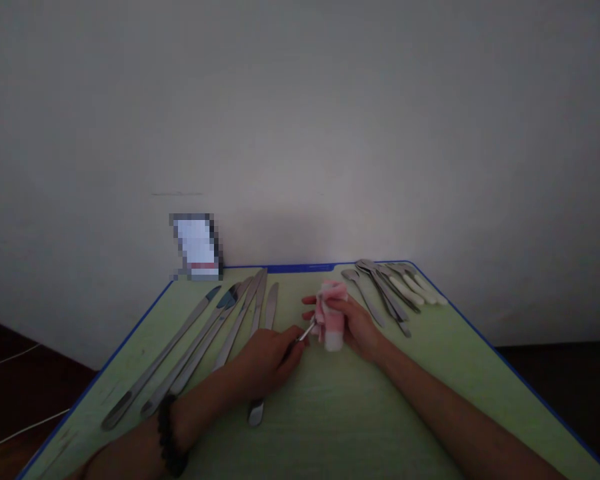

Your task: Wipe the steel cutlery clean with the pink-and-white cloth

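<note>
While pinching a folded pink-and-white cloth [334, 317] between the thumb and fingers of the right hand [361, 325], grips a slim metal utensil [307, 330] in the curled left hand [280, 353], just left of the cloth. Slants the utensil up into the cloth's folds, hiding its far end; cannot tell its kind. Farther left of the cloth, several metal knives [236, 325] on a green table [360, 420]. Right of the cloth, metal spoons [364, 295], then white-handled cutlery [407, 291]. Beyond the cloth, well to its left, an upright lit screen [197, 243], pixelated.
</note>
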A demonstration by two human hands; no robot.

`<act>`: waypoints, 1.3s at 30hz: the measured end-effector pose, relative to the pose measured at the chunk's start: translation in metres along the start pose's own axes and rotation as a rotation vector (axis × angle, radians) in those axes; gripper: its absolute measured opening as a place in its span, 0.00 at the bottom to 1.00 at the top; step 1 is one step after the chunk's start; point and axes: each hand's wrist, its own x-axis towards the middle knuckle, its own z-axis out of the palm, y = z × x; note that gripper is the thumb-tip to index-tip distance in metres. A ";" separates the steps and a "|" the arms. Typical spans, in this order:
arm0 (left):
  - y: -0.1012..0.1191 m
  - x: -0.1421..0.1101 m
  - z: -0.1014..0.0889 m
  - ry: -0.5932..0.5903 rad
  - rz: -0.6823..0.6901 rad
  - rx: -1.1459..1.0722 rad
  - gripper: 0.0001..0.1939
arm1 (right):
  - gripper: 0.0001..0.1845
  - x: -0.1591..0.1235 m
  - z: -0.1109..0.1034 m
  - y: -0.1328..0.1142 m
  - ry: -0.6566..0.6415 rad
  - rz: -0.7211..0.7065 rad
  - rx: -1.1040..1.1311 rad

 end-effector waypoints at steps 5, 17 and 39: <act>0.003 -0.001 -0.004 0.003 -0.025 -0.068 0.14 | 0.18 0.000 -0.003 0.000 -0.024 -0.003 -0.016; -0.001 -0.001 0.002 0.016 -0.029 -0.073 0.17 | 0.12 0.002 -0.008 0.000 -0.108 -0.003 0.141; 0.001 -0.002 0.002 0.076 -0.003 -0.204 0.18 | 0.16 0.004 -0.001 0.004 0.071 -0.070 -0.008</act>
